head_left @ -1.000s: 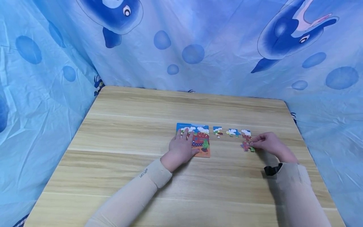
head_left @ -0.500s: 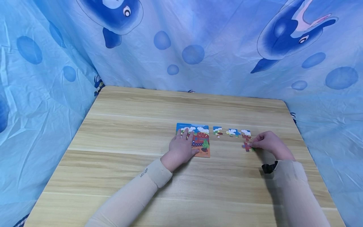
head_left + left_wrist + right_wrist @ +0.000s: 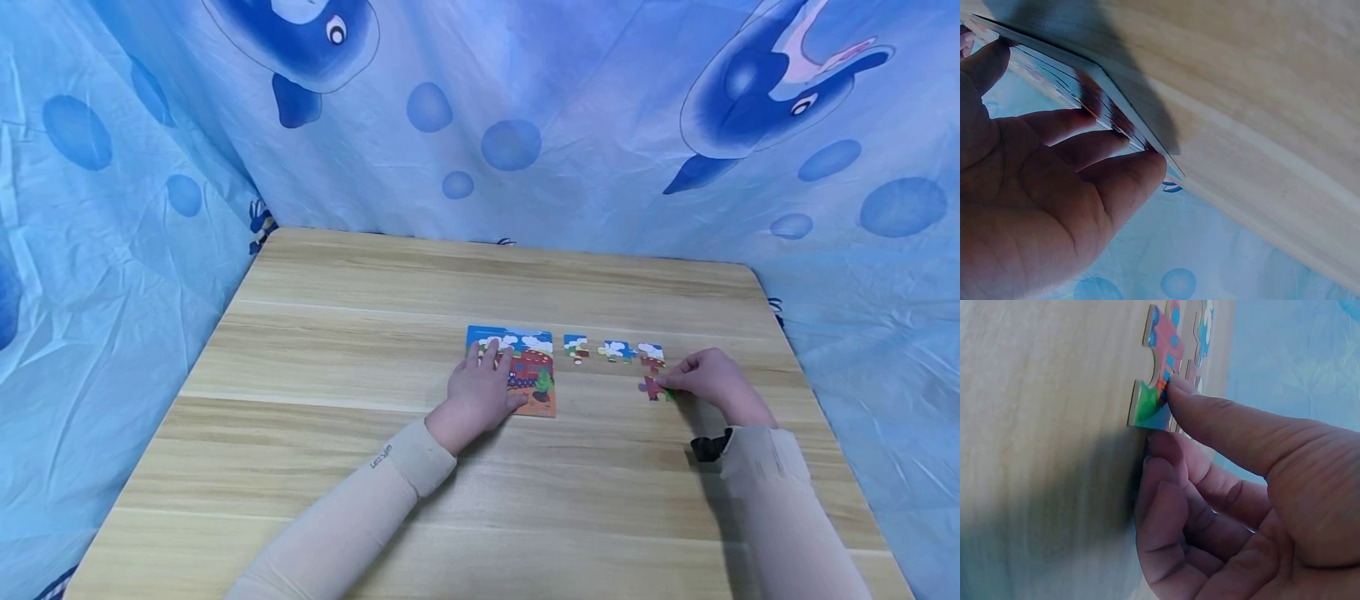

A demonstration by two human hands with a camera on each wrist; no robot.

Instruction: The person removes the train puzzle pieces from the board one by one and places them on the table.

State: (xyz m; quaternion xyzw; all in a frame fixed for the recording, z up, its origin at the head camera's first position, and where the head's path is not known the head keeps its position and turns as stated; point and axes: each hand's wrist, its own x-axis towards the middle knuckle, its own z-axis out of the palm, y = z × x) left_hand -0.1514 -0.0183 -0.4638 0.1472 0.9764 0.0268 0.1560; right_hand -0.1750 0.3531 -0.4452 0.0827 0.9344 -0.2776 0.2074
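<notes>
In the head view my left hand (image 3: pixel 477 387) lies over a small picture jigsaw board (image 3: pixel 536 360) showing a red train, with its fingers spread. The left wrist view has the fingertips touching the board's (image 3: pixel 1082 69) printed face. My right hand (image 3: pixel 712 383) pinches a red and green jigsaw piece (image 3: pixel 652 387) at its right edge. Up close in the right wrist view, the thumb rests on the piece's (image 3: pixel 1149 403) face and the other fingers curl at its edge. A cloud-and-red piece (image 3: pixel 650 354) lies just above the held one.
Two other jigsaw pieces, a left one (image 3: pixel 576 346) and a middle one (image 3: pixel 617 351), lie between the board and the right hand. The wooden table (image 3: pixel 337 358) ends at a blue sea-patterned curtain (image 3: pixel 585 200) behind it.
My right hand and wrist have shifted slightly left, and the fingers cover more of the piece's green part. The left hand and the board have not moved.
</notes>
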